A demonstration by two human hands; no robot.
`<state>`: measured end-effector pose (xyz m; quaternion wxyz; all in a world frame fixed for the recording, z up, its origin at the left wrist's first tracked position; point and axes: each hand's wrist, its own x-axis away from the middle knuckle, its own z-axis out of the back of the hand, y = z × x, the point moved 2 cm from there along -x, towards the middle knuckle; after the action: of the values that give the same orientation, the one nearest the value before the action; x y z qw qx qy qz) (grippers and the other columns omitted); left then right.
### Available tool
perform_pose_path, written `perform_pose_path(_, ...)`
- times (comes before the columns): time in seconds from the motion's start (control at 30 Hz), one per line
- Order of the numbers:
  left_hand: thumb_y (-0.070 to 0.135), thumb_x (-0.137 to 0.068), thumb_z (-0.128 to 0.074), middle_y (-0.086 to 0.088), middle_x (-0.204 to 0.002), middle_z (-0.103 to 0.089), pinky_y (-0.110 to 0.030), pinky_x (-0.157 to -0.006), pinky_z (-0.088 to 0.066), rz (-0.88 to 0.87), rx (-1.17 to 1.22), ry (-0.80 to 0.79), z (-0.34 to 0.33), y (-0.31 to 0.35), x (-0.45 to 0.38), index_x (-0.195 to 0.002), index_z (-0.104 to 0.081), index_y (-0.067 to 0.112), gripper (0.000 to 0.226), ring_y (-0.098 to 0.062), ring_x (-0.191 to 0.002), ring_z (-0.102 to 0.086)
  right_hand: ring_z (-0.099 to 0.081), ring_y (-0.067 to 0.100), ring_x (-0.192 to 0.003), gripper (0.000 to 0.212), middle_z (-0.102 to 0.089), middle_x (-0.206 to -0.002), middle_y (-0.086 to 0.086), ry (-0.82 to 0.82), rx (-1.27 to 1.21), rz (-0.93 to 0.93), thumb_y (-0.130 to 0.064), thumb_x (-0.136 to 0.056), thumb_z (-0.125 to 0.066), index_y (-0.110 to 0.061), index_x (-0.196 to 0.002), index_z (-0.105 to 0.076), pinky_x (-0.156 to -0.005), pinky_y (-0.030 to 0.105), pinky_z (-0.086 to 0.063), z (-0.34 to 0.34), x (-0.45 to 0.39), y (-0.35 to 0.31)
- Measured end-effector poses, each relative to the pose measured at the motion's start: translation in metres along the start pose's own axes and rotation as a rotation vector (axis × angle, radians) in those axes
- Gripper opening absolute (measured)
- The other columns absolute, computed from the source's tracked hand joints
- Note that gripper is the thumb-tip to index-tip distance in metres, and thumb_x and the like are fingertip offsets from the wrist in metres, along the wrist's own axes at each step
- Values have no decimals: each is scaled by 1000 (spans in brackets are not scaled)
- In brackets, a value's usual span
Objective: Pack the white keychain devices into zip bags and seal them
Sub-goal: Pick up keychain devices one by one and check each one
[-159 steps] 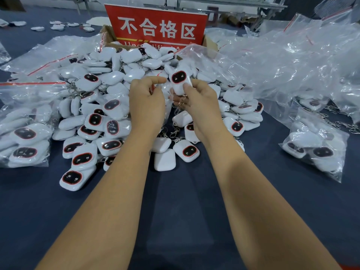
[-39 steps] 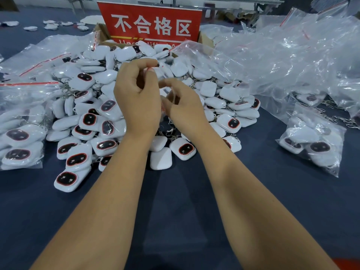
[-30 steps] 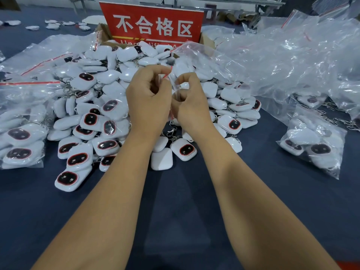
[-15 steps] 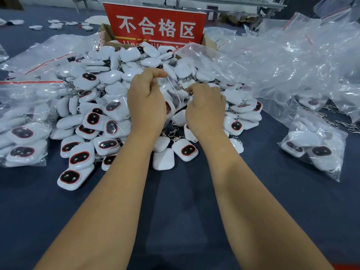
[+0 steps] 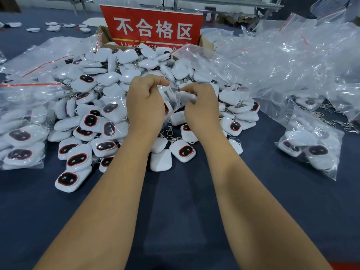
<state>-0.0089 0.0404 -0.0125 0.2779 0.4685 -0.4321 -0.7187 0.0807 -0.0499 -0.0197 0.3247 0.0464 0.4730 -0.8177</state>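
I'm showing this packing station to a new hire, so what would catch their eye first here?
A big heap of white keychain devices fills the middle of the dark table, with a red sign standing behind it. In front of the heap the left hand and right hand pinch a small clear zip bag. A drift of empty bags lies at right.

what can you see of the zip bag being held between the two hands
The zip bag is small, clear, crinkly plastic, held above the pile of loose white keychain devices. The left hand pinches its upper left edge between thumb and forefinger; the right hand grips its right side with curled fingers. At least one white device with a red-ringed dark face shows through it near the left hand. Whether its strip is sealed cannot be told.
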Motion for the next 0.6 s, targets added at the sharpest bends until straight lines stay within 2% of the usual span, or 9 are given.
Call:
perform_pose_path(0.07, 2, -95, -37, -1, -103, -57, -21, -72, -40, -2, -8, -9, -1, 0, 0, -87, -66, 33, 42, -14, -83, -54, -51, 15, -115, 41, -54, -119, 5, 85, -164, 9, 11, -83, -50, -23, -91, -70, -83, 5, -38, 0, 2, -5)
perform_pose_path(0.13, 4, -96, -38, 2, -104, -56, -12, -69, -38, -1, -14, -9, -1, 1, 0, -90, -66, 33, 41, -8, -80, -54, -49, 12, -114, 48, -52, -118, 2, 127, -271, 0, 13, -82, -51, -32, -80, -67, -81, 3, -36, 1, 2, -8)
perform_pose_path(0.2, 4, -96, -39, 3, -103, -55, -10, -67, -38, 0, -19, -7, 0, 2, -1, -91, -66, 34, 41, -3, -75, -53, -57, 5, -90, 50, -59, -111, 0, 95, -413, -31, 14, -82, -47, -33, -77, -65, -70, 6, -40, 1, 3, -8)
perform_pose_path(0.27, 4, -95, -39, 3, -103, -56, -10, -66, -38, -2, -31, -9, 0, 4, 1, -92, -67, 34, 41, 0, -72, -53, -52, 3, -60, 48, -66, -97, -2, 59, -517, -80, 13, -83, -44, -30, -77, -64, -60, 13, -40, 0, 2, -5)
perform_pose_path(0.3, 4, -94, -39, 2, -105, -56, -7, -64, -37, -6, -38, -11, 0, 4, 1, -94, -69, 32, 41, 4, -69, -53, -49, 6, -56, 46, -66, -90, -4, 48, -550, -121, 12, -80, -42, -29, -78, -64, -58, 17, -41, -1, 1, -4)
perform_pose_path(0.4, 6, -93, -42, 1, -110, -56, -1, -65, -37, -22, -77, -29, 1, 6, 2, -103, -72, 23, 36, 14, -71, -52, -53, 5, -59, 39, -63, -84, -8, 30, -613, -236, 8, -75, -44, -25, -77, -65, -64, 25, -49, -3, -2, -1)
perform_pose_path(0.5, 11, -91, -47, 4, -107, -52, -6, -66, -35, -41, -138, -59, 0, 4, 2, -108, -71, 23, 32, 2, -73, -50, -54, 7, -68, 30, -61, -86, -9, 44, -654, -239, 4, -79, -53, -24, -82, -60, -71, 31, -53, -3, -1, -2)
perform_pose_path(0.6, 10, -89, -53, 12, -90, -41, -11, -62, -35, -94, -226, -72, -2, 4, 3, -108, -71, 27, 31, -4, -71, -47, -60, 4, -74, 39, -63, -100, -3, 63, -671, -213, 6, -79, -59, -26, -98, -51, -71, 31, -57, -3, 0, 0)
